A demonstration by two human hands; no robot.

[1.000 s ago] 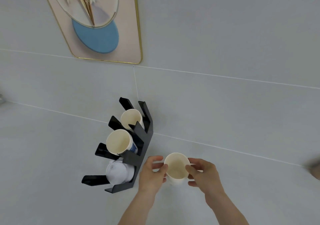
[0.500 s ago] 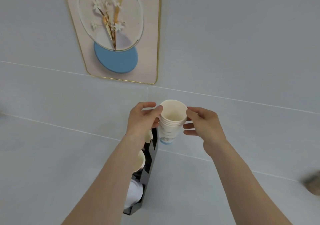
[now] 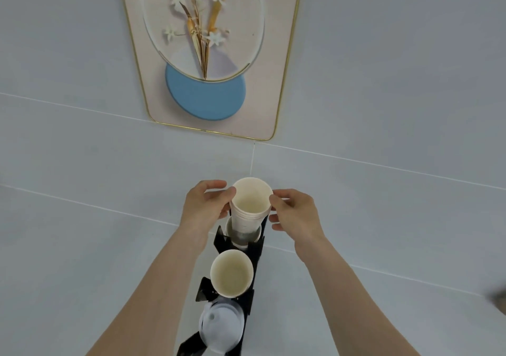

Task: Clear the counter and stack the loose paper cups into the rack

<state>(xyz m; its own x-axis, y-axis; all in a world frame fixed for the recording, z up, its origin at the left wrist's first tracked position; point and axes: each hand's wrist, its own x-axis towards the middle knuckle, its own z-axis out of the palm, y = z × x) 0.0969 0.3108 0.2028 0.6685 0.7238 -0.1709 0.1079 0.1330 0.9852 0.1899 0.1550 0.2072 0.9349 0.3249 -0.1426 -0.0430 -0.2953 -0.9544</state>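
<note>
A stack of white paper cups (image 3: 250, 205) is held upright between my left hand (image 3: 205, 205) and my right hand (image 3: 294, 213), fingertips on either side near the rim. Its lower end sits inside the cups in the top slot of the black rack (image 3: 256, 249). Below it, the middle slot holds another open paper cup (image 3: 231, 276). The bottom slot holds a stack of white lids (image 3: 220, 328). My forearms hide part of the rack's sides.
The rack stands against a pale grey tiled wall. A gold-framed picture (image 3: 208, 54) with flowers and a blue disc hangs above it. A dark blurred object (image 3: 498, 299) shows at the right edge.
Both hands carried the cup stack from the counter up over the rack, then lowered its base into the top slot's cups. The view shifted so the rack now lies straight below the hands.
</note>
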